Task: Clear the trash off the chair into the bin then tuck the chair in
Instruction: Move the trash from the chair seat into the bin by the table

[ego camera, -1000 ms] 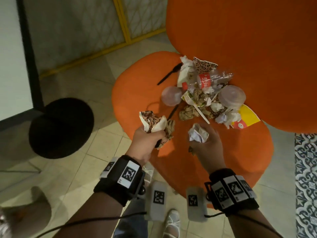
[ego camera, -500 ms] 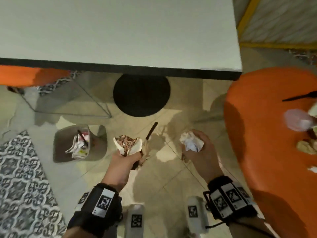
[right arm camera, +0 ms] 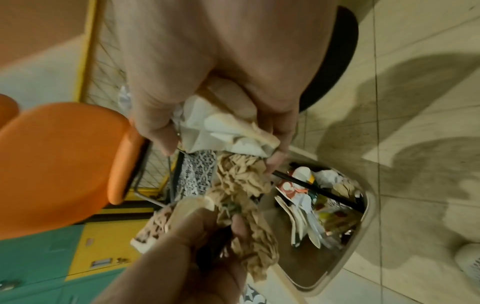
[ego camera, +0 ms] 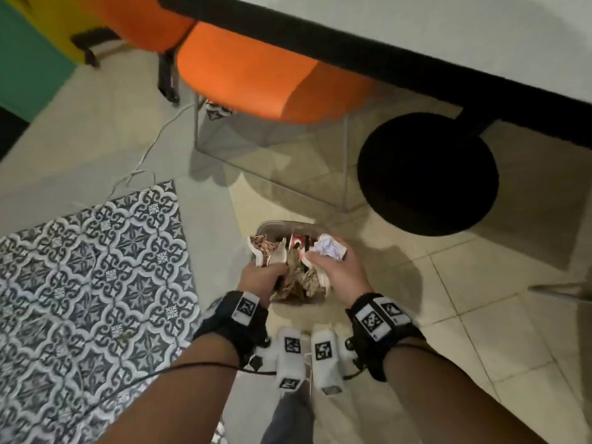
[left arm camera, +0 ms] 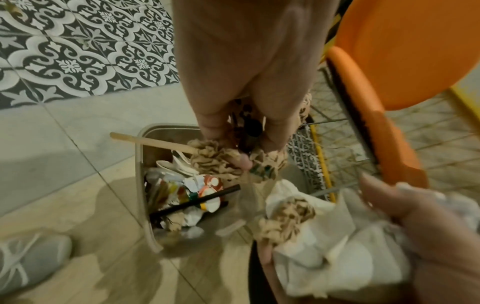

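Observation:
A small beige bin (ego camera: pixel 282 224) stands on the floor, holding wrappers, wooden cutlery and a black straw (left arm camera: pixel 197 200). My left hand (ego camera: pixel 270 272) is right above it and grips a leopard-print wrapper (ego camera: pixel 264 248), crumpled brown paper (left arm camera: pixel 215 159) and a dark utensil. My right hand (ego camera: pixel 323 259) hovers over the bin's right side and grips a crumpled white paper ball (ego camera: pixel 328 248), with more white paper (right arm camera: pixel 221 131) under its fingers. The two hands almost touch. An orange chair (ego camera: pixel 250 75) sits tucked under the table beyond the bin.
The white table's black edge (ego camera: pixel 384 59) runs across the top, with its round black base (ego camera: pixel 427 174) right of the bin. Patterned floor tiles (ego camera: pixel 96 267) lie to the left. A white cable (ego camera: pixel 150 145) trails on the floor. A grey shoe (left arm camera: pixel 28 259) is near the bin.
Both hands carried their trash from the orange chair seat leftward to just above the bin. The view swung with them, so the littered seat is out of sight.

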A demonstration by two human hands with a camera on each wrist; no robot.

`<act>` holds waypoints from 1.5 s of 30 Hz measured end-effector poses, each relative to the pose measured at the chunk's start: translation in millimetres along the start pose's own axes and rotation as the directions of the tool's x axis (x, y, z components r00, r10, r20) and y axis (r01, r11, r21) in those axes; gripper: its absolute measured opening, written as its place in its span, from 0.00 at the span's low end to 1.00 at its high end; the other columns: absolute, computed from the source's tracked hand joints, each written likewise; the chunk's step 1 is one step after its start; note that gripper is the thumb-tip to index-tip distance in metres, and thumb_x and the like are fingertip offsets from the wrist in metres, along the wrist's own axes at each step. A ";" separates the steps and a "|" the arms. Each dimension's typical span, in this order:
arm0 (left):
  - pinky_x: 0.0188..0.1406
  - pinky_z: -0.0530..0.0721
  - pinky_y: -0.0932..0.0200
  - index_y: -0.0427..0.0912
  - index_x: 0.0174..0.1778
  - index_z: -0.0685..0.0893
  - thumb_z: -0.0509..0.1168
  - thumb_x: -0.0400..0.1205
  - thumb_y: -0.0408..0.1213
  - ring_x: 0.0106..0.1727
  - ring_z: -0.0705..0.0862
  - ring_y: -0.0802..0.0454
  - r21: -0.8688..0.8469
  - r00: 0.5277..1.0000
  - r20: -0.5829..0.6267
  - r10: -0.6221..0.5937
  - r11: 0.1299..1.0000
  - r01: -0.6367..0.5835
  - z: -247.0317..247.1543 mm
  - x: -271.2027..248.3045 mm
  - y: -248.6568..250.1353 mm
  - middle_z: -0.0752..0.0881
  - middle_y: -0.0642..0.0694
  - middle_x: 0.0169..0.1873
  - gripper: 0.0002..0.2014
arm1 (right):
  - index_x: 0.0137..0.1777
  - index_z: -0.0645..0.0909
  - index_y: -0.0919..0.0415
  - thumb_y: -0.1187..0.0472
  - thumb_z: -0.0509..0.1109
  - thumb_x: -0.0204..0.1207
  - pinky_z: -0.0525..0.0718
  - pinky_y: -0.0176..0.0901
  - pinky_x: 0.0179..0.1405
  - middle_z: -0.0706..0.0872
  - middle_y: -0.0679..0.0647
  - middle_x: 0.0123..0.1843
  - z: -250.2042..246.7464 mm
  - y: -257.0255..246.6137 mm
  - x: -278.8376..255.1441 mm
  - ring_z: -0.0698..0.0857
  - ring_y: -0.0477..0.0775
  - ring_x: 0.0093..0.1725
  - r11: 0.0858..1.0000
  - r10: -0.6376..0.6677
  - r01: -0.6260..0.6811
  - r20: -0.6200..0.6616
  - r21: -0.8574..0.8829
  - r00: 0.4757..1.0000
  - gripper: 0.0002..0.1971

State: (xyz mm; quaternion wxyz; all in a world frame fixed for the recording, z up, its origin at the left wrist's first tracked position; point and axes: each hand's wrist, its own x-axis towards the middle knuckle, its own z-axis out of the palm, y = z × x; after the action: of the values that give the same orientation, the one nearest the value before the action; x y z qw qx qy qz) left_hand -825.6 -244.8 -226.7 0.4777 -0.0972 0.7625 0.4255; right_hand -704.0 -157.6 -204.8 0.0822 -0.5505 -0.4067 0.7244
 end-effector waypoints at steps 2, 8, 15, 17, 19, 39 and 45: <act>0.27 0.80 0.61 0.31 0.45 0.84 0.72 0.68 0.29 0.31 0.83 0.43 0.099 1.000 -0.002 -0.009 0.995 0.009 -3.3 33.0 -2.4 0.86 0.36 0.36 0.11 | 0.65 0.80 0.50 0.49 0.84 0.51 0.85 0.55 0.61 0.88 0.53 0.60 20.3 13.9 32.3 0.87 0.54 0.57 0.999 0.049 -0.049 -0.020 -0.017 0.999 0.38; 0.52 0.83 0.52 0.36 0.60 0.79 0.76 0.72 0.34 0.51 0.85 0.43 0.184 0.999 0.040 -0.033 0.983 0.025 -5.4 84.7 -23.3 0.86 0.39 0.52 0.22 | 0.70 0.74 0.53 0.58 0.84 0.62 0.80 0.50 0.66 0.83 0.53 0.66 41.2 39.8 82.4 0.83 0.53 0.63 0.970 0.114 -0.127 -0.070 -0.205 0.991 0.36; 0.58 0.85 0.45 0.43 0.63 0.78 0.77 0.57 0.32 0.56 0.85 0.35 0.127 0.977 0.196 -0.089 0.990 0.065 -1.9 99.5 -25.2 0.86 0.37 0.56 0.36 | 0.83 0.51 0.53 0.57 0.83 0.62 0.73 0.55 0.71 0.70 0.55 0.79 40.3 47.7 87.8 0.72 0.57 0.75 0.914 0.251 -0.254 -0.052 -0.317 0.967 0.55; 0.66 0.80 0.42 0.48 0.73 0.71 0.73 0.58 0.33 0.62 0.83 0.40 0.154 0.981 0.180 -0.066 0.987 0.038 0.8 96.1 -21.0 0.83 0.43 0.62 0.43 | 0.83 0.55 0.56 0.60 0.80 0.67 0.73 0.48 0.68 0.72 0.57 0.78 34.6 47.2 80.3 0.73 0.56 0.74 0.925 0.218 -0.225 -0.057 -0.307 0.974 0.48; 0.67 0.79 0.43 0.52 0.76 0.67 0.71 0.67 0.29 0.61 0.81 0.45 0.190 0.990 0.140 -0.021 0.982 -0.006 4.5 88.7 -15.3 0.81 0.49 0.62 0.40 | 0.83 0.55 0.56 0.61 0.78 0.71 0.72 0.44 0.68 0.70 0.56 0.79 26.5 39.6 66.9 0.72 0.54 0.76 0.941 0.200 -0.204 -0.044 -0.271 0.979 0.45; 0.34 0.79 0.63 0.44 0.39 0.83 0.63 0.78 0.23 0.33 0.83 0.54 0.431 0.757 0.601 0.258 0.692 -0.578 359.8 -234.2 -123.0 0.84 0.46 0.33 0.11 | 0.45 0.84 0.44 0.65 0.69 0.75 0.83 0.53 0.53 0.85 0.49 0.43 -431.4 99.8 -203.0 0.87 0.60 0.50 0.996 -0.085 0.085 -0.555 -0.025 0.827 0.12; 0.48 0.81 0.52 0.52 0.38 0.83 0.65 0.79 0.30 0.46 0.85 0.45 0.390 0.601 0.778 0.184 0.609 -0.691 501.5 -348.2 -208.8 0.87 0.43 0.41 0.11 | 0.44 0.87 0.54 0.61 0.68 0.74 0.81 0.52 0.47 0.89 0.59 0.43 -602.3 151.9 -310.9 0.85 0.59 0.44 0.989 -0.139 0.050 -0.786 -0.137 0.603 0.06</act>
State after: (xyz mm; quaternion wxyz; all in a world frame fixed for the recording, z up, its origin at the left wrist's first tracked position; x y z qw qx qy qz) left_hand -203.3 -92.0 -151.4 0.5874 0.4443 0.6316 0.2421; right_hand -15.1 -133.0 -118.7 0.2638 -0.7953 -0.3928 0.3789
